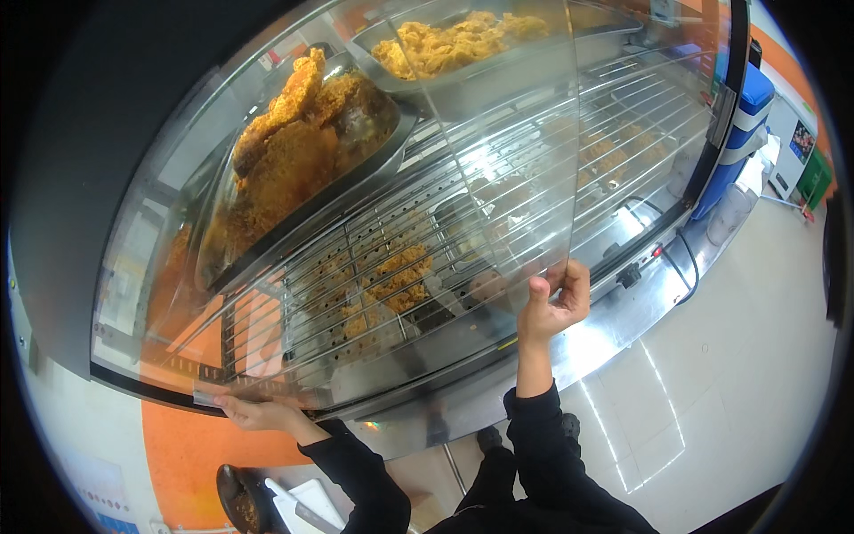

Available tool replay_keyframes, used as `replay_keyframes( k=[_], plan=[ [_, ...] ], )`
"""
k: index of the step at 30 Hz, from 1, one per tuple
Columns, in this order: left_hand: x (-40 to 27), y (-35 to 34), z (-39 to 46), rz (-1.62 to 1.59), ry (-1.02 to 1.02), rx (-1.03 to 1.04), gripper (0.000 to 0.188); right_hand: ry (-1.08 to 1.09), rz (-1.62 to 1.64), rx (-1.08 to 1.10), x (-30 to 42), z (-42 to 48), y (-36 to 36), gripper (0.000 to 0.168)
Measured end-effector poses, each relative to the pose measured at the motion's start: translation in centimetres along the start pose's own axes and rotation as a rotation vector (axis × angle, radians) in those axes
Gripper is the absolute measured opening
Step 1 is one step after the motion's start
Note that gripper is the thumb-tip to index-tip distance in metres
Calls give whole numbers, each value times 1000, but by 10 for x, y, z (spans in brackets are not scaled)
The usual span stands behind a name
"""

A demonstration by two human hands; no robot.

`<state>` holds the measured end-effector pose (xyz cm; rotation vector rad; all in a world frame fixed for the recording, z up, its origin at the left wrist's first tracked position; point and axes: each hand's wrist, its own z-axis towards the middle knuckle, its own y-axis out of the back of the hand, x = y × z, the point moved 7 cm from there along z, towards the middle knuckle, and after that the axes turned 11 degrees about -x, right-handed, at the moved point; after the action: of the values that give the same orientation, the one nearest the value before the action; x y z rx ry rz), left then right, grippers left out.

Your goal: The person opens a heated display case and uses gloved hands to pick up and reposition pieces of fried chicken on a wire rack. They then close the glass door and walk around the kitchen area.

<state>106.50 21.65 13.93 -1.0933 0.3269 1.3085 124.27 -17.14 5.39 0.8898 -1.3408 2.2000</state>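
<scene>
A glass-fronted food warmer cabinet with sliding glass panes stands before me. At its lower left corner, my left hand [257, 414] pinches a clear handle [203, 396] on the pane's edge. My right hand [555, 302] holds the edge of a glass pane [527, 220] near the front middle, thumb raised and fingers curled. Behind the glass, a metal tray [393, 150] of large fried chicken pieces [287, 153] rests on a wire rack [427, 207]. A second tray [494, 77] holds smaller fried pieces [460, 43]. More fried food [400, 274] lies below the rack.
A control knob [628, 275] and a black cable [694, 270] sit along the cabinet's front right. Blue containers [740, 127] stand at the right end. At lower left are a stone mortar [237, 497], a white cutting board [313, 504] and a knife [313, 519].
</scene>
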Motion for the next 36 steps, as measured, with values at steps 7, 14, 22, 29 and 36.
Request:
replay_keyframes(
  k=[7,14,22,29,36],
  plan=[
    [-2,-4,-7,-93,16,10,60,-8,47,-30,-3,-2,-1,60],
    [6,-3,2,-126,-64,8,59,35,-58,21,7,-5,-3,54],
    [-13,-4,-5,-58,-116,29,57,56,-97,44,4,-12,-2,51],
    [-4,-3,-4,-28,-27,32,57,82,-47,-16,5,-8,-1,51],
    [-4,-3,-3,-82,-13,45,57,87,-70,61,8,-9,-5,45]
  ],
)
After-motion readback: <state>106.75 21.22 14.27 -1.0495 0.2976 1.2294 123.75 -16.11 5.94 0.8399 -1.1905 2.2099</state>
